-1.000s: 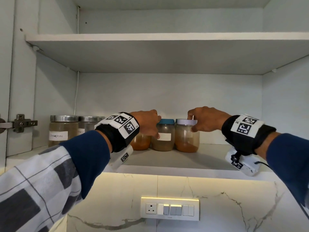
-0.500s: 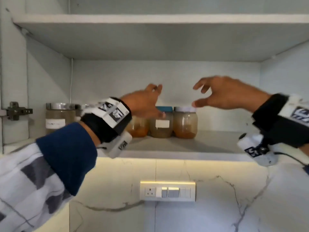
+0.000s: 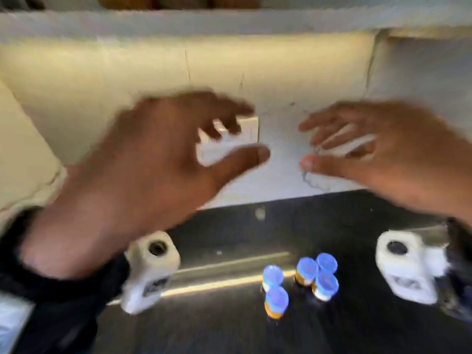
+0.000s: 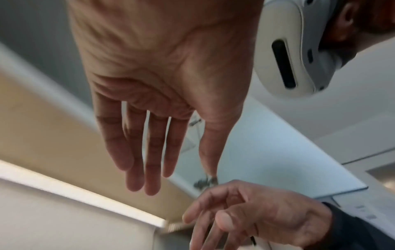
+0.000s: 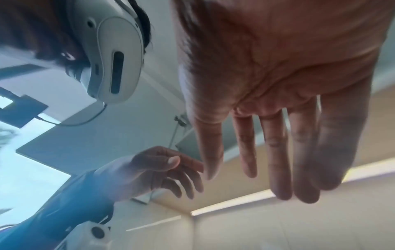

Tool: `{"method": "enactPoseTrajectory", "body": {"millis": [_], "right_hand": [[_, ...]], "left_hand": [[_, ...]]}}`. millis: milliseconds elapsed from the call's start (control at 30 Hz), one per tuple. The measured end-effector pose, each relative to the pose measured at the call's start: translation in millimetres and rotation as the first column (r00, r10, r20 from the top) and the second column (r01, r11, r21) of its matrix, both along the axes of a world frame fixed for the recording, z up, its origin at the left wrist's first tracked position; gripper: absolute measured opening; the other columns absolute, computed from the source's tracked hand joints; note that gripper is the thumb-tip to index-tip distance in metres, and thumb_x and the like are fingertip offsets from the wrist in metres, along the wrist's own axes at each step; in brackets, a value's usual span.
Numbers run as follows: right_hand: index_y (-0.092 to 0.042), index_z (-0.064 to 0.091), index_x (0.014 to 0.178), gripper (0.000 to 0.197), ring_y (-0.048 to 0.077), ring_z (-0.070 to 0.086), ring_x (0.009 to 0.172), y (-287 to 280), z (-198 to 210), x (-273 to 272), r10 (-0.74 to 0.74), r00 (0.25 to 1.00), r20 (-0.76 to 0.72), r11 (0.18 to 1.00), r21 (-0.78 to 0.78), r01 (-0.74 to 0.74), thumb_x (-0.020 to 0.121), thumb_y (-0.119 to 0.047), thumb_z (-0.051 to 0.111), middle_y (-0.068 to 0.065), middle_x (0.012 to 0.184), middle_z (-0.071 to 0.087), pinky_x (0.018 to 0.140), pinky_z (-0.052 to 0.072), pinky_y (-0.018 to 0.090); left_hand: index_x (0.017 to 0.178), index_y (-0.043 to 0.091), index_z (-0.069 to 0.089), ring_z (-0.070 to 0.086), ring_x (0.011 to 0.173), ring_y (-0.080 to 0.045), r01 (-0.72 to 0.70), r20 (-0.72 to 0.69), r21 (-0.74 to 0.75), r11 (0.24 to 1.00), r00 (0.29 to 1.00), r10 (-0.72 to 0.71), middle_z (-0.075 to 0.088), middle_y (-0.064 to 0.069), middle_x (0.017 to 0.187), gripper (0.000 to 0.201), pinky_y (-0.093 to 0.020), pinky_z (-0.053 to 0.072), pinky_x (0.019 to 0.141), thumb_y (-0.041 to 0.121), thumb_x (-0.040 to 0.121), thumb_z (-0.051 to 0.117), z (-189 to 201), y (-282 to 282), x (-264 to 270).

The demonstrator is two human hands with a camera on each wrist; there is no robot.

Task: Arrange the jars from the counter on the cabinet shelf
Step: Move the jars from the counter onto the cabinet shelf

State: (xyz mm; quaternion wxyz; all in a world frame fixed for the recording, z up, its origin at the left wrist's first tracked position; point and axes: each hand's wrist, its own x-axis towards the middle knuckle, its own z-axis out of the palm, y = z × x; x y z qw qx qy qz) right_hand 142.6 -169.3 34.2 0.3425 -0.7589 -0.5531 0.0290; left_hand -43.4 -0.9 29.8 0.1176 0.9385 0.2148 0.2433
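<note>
both hands [image 3: 143, 169] [image 3: 398, 159] empty, fingers spread, well above five jars [image 3: 301, 282] on counter [image 3: 357, 328].

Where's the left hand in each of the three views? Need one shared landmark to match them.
Head: left hand fills left of centre, fingers spread, holding nothing, above the dark counter.
Left wrist: palm and straight fingers hang from the top edge, centre-left.
Right wrist: smaller, lower left of centre, blue sleeve below it.
Shared landmark: the lit strip under the cabinet.
</note>
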Motion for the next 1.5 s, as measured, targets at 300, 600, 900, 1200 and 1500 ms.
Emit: {"method": "enactPoseTrajectory", "body": {"millis": [300,600,900,1200,1500], "right_hand": [[-0.031,0.061,0.116,0.043,0.010,0.059,0.103,11.3,-280.4,-12.5,-0.062,0.971,-0.233,0.833,-0.548,-0.078,0.078,-0.051,0.065,-0.014,0.108,0.060,0.088,0.045,0.026],[-0.033,0.038,0.133,0.064,0.026,0.055,0.110,2.8,-367.5,-23.8,-0.167,0.981,-0.095,0.780,-0.622,0.072,0.080,-0.052,0.068,-0.002,0.129,0.043,0.080,0.054,0.046],[-0.035,0.039,0.113,0.041,0.021,0.060,0.100,1.9,-372.2,-42.1,-0.230,0.966,-0.118,0.843,-0.520,0.137,0.082,-0.038,0.065,-0.009,0.111,0.050,0.068,0.054,0.045],[-0.040,0.042,0.108,0.047,0.013,0.061,0.090,-44.7,-352.5,-39.8,-0.412,0.871,-0.267,0.877,-0.375,0.300,0.074,-0.046,0.075,-0.017,0.105,0.057,0.073,0.054,0.038],[-0.038,0.046,0.107,0.045,0.008,0.061,0.093,-76.7,-342.7,-28.3,-0.449,0.840,-0.303,0.883,-0.291,0.367,0.075,-0.043,0.077,-0.019,0.107,0.055,0.079,0.055,0.036]], "left_hand": [[0.133,0.035,0.054,0.055,0.122,-0.015,-0.160,-0.545,-0.283,0.946,0.838,-0.021,0.057,0.009,0.128,0.052,-0.035,0.045,0.099,0.058,0.087,0.057,-251.9,-11.7,3.4],[0.138,0.031,0.052,0.055,0.120,-0.012,-0.225,-0.596,-0.519,0.824,0.787,-0.161,0.054,0.009,0.133,0.055,-0.031,0.044,0.100,0.055,0.089,0.059,-340.2,-31.3,-17.0],[0.143,0.033,0.044,0.056,0.115,-0.011,-0.120,-0.406,-0.585,0.802,0.899,-0.162,0.049,0.010,0.135,0.056,-0.027,0.043,0.095,0.045,0.091,0.061,-342.8,-36.9,-1.6],[0.151,0.041,0.020,0.042,0.134,-0.026,-0.033,-0.264,-0.581,0.813,0.953,-0.149,0.020,0.000,0.154,0.086,-0.038,0.038,0.110,0.031,0.083,0.071,-359.0,-35.7,48.0],[0.135,0.024,0.047,0.044,0.130,-0.037,-0.002,-0.356,-0.480,0.877,0.915,-0.192,0.024,-0.006,0.156,0.059,-0.041,0.041,0.103,0.022,0.082,0.071,-386.4,-43.6,99.0]]}}
